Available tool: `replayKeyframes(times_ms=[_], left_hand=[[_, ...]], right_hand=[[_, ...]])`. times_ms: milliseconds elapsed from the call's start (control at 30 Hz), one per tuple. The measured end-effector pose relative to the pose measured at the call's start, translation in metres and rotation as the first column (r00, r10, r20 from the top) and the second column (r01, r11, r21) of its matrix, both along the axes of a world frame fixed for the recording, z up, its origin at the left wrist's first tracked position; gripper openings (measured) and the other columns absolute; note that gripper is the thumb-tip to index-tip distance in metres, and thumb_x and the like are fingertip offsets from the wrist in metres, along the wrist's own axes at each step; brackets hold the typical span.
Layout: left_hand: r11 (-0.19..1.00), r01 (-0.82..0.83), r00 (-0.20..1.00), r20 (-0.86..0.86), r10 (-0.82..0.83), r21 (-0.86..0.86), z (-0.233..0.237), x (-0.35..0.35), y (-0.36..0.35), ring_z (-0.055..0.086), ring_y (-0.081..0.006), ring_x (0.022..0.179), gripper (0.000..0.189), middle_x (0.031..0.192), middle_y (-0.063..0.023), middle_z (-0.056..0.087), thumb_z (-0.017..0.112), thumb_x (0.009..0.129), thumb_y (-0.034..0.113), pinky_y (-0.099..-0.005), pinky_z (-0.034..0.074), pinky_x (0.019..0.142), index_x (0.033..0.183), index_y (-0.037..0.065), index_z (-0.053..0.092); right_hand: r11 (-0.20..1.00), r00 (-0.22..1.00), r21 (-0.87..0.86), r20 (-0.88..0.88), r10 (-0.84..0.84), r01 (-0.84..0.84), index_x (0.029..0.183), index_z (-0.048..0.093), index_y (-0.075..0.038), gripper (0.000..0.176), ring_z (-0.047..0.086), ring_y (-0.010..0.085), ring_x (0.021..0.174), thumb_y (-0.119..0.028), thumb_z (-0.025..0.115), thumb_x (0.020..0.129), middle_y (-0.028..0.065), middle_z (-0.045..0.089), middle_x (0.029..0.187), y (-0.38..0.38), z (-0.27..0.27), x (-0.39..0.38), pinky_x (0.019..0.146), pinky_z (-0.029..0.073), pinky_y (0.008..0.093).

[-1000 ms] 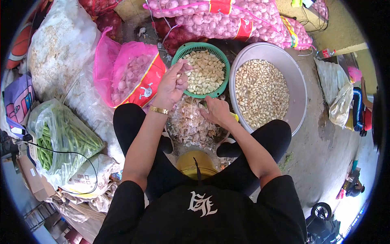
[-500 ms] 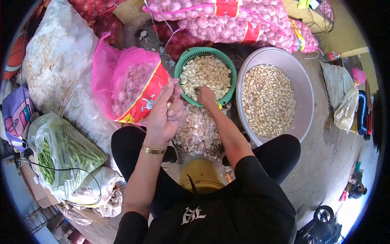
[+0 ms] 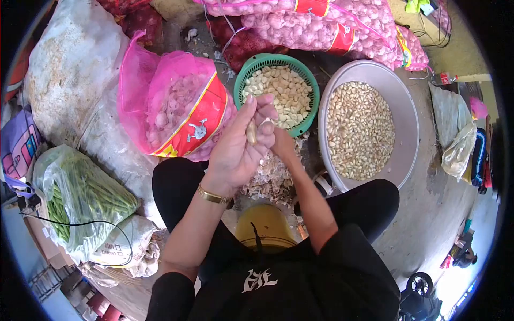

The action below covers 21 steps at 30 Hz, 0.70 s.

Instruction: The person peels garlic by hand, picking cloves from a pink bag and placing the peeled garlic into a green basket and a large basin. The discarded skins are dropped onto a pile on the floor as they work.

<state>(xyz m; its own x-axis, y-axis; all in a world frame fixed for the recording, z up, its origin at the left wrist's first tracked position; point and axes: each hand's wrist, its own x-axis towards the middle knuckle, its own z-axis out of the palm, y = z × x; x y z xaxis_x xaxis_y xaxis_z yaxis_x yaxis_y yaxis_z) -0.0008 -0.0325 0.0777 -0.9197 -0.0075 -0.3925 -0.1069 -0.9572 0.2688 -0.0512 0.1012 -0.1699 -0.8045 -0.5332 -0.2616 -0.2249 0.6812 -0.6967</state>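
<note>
My left hand, palm up with fingers curled, holds a brownish garlic clove in front of the green basket's near edge. Close against it on the right is my right hand, its fingers mostly hidden behind the left ones, so what they hold does not show. Peeled cloves fill much of the green basket. Beneath the hands lies a heap of papery garlic skins. Unpeeled cloves sit in the large grey-pink tub to the right.
An open pink mesh bag of garlic stands at the left, beside a white sack. Full garlic sacks lie at the back. Green beans in a clear bag are at lower left. A yellow bucket sits between my knees.
My right hand has left the basket and come back beside my left hand. My left hand has moved slightly right and opened more, showing the clove. The view has shifted a little.
</note>
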Motion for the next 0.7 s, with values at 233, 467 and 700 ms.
replayKeyframes(times_ms=[233,467,700], left_hand=[[0.998,-0.064,0.994,-0.084,0.065,0.012,0.000,-0.011,-0.006,0.049,-0.0111,0.073,0.032,0.095,-0.0086,0.057,0.045,0.102,0.025,-0.0206,0.044,0.060,0.121,0.000,0.050],[0.995,-0.100,0.992,-0.068,0.102,0.025,-0.011,-0.013,-0.015,0.051,-0.0136,0.077,0.031,0.095,-0.0097,0.058,0.048,0.100,0.023,-0.0226,0.047,0.065,0.119,-0.002,0.052],[0.993,-0.122,0.991,-0.060,0.122,0.006,-0.010,-0.012,-0.019,0.055,-0.0152,0.081,0.031,0.094,-0.0099,0.060,0.051,0.099,0.022,-0.0249,0.049,0.069,0.118,-0.002,0.052]], right_hand=[[0.952,0.981,0.277,0.180,0.078,-0.126,0.100,0.067,-0.011,0.030,0.063,0.0374,0.092,-0.024,0.069,0.073,0.0199,0.066,0.093,0.026,-0.017,0.059,0.079,0.049,0.0468],[0.988,0.993,0.112,0.046,-0.108,0.102,0.104,0.063,-0.009,0.034,0.062,0.0395,0.091,-0.027,0.069,0.075,0.0196,0.066,0.094,0.047,-0.010,0.069,0.080,0.048,0.0482],[0.967,0.984,0.237,0.126,-0.124,0.091,0.107,0.064,-0.010,0.033,0.062,0.0377,0.094,-0.023,0.067,0.077,0.0179,0.066,0.100,0.044,0.005,0.058,0.081,0.049,0.0468]])
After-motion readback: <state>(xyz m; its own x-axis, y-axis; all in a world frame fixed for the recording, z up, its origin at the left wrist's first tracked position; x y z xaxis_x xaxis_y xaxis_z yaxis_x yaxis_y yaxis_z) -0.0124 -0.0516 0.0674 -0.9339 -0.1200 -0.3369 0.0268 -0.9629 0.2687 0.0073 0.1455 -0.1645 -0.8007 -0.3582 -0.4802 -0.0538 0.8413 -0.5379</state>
